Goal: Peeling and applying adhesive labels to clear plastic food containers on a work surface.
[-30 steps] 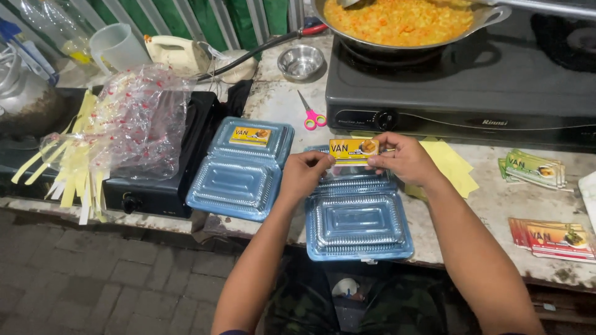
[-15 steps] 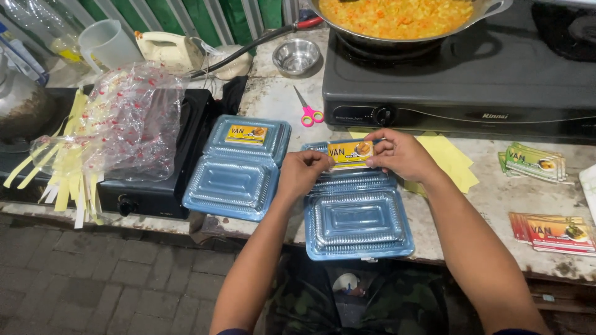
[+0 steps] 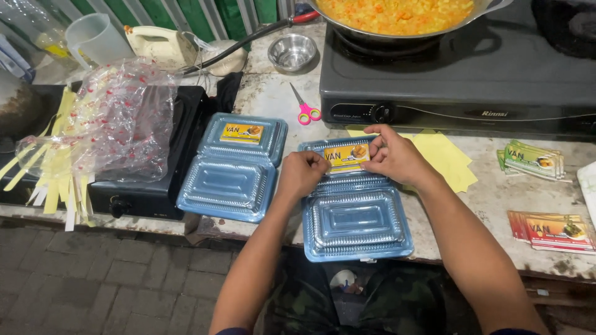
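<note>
At left centre a labelled box (image 3: 233, 166) lies open on the desk (image 3: 267, 93). At centre the left hand (image 3: 302, 174) and right hand (image 3: 392, 155) pinch a yellow label (image 3: 347, 157) onto a second box (image 3: 355, 214) (label stacks (image 3: 532, 159) lie at right).

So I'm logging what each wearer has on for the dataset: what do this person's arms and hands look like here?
Both forearms are bare. The left hand and right hand wear no gloves, and no rings, watch or bracelet show. A thin strip of dark sleeve appears only at the bottom edge of the picture, by the upper arms.
</note>
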